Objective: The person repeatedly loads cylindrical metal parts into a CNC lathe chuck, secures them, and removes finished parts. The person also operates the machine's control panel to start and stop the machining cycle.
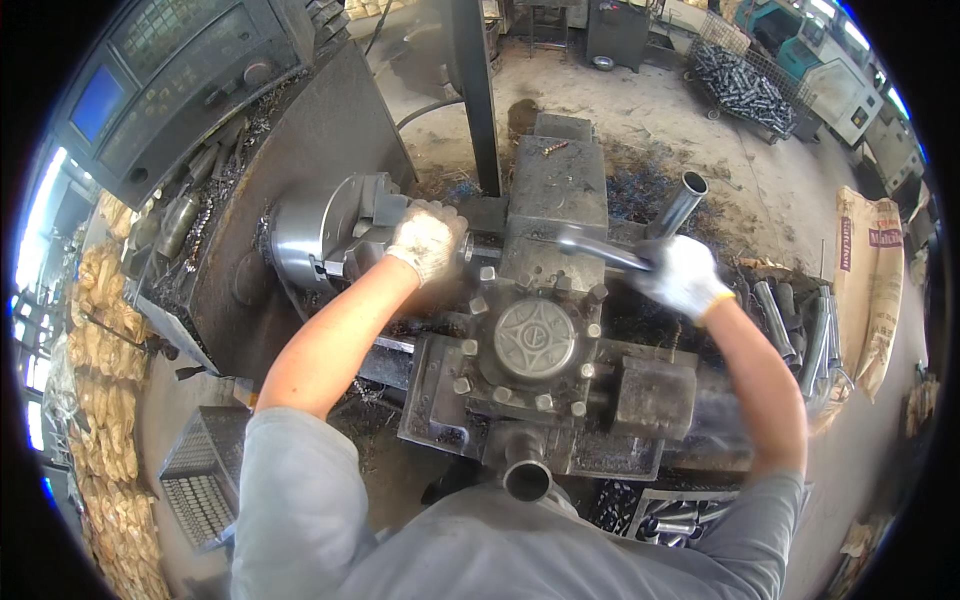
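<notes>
My left hand, in a whitish work glove, is closed around a metal workpiece in front of the lathe chuck. The shiny round end of that workpiece shows beside my fingers; the rest lies under the glove. My right hand, gloved in white, grips a shiny metal bar that points left over the machine. Motion blurs the bar, so its exact kind is unclear. Between my hands sits the bolted tool post with a round cap.
Behind my right hand a steel tube leans upward. More tubes stand at the right beside paper sacks. A control panel with a blue screen is at the upper left. A wire cart of metal parts stands far back.
</notes>
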